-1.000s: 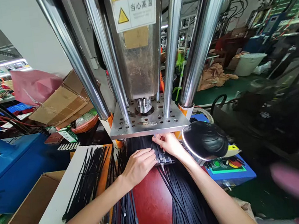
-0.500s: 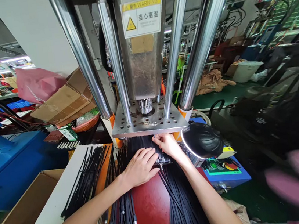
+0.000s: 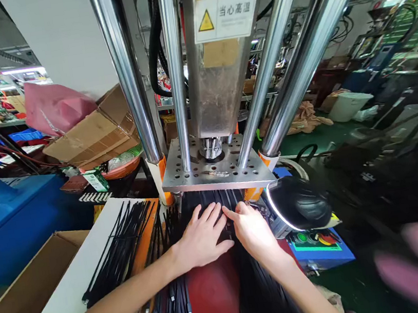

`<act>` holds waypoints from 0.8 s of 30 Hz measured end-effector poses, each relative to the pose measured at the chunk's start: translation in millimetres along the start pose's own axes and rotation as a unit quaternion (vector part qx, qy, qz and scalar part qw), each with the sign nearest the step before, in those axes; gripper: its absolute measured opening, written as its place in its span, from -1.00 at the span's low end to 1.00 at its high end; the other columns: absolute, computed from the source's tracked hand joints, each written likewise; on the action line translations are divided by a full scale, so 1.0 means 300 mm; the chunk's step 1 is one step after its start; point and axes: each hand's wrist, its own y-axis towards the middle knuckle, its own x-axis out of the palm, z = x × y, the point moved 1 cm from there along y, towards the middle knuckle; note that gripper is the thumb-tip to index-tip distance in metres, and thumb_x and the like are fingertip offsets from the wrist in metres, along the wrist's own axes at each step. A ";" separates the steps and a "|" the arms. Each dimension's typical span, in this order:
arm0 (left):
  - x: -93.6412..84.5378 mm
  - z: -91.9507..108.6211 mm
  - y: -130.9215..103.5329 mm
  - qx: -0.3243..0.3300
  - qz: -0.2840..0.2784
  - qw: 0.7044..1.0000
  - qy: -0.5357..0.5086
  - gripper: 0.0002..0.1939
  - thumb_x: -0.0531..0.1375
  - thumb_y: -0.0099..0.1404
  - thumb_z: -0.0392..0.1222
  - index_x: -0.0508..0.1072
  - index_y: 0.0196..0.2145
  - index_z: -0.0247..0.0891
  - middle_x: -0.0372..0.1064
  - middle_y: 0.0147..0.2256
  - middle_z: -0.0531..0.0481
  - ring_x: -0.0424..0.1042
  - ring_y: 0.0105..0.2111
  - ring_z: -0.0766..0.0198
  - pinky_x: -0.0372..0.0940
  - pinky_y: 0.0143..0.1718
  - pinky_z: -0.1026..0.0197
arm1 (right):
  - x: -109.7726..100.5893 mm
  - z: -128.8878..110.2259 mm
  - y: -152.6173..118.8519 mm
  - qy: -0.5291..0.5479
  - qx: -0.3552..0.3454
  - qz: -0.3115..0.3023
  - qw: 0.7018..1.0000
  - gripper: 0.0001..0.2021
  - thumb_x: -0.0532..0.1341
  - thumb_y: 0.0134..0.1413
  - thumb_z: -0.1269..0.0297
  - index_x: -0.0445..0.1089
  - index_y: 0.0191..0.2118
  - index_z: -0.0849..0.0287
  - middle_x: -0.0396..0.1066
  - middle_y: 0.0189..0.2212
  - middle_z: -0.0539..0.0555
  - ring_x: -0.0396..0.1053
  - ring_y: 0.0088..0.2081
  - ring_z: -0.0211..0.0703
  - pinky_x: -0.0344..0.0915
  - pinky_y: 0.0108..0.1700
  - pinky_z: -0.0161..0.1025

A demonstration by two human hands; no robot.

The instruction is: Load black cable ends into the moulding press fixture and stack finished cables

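Flat black cables (image 3: 198,199) lie side by side under the metal press plate (image 3: 175,179). My left hand (image 3: 203,236) rests palm down on them, its fingers spread and pointing forward. Beside it, my right hand (image 3: 253,230) has its index finger stretched towards the left hand's fingertips, touching the cable area; its other fingers are curled and partly hidden. I see nothing held in either hand. The tooling under the hands is mostly covered. Long black cables (image 3: 261,294) trail towards me over the red surface (image 3: 212,301).
Steel columns (image 3: 130,79) flank the press head (image 3: 215,88) with its heat warning label. At left lie black cables (image 3: 122,246) on a white board (image 3: 62,291). To the right stand a black lamp (image 3: 301,203) and a blue control box (image 3: 319,250).
My right hand has drawn back towards me from the plate's edge, going from a pinch to a stretched index finger. My left hand stays on the cables, its fingers spread wider. The view has shifted slightly.
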 end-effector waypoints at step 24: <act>-0.079 -0.168 0.246 -0.016 0.075 0.994 -0.072 -0.68 0.00 0.47 -0.35 0.55 -0.10 -0.38 0.55 -0.03 -0.27 0.52 -0.03 0.06 0.33 0.14 0.02 | -0.007 -0.026 0.238 -0.053 0.031 0.098 0.993 -0.62 0.05 0.27 0.53 0.40 0.13 0.30 0.49 -0.07 0.30 0.44 -0.03 0.09 0.33 0.06 -0.03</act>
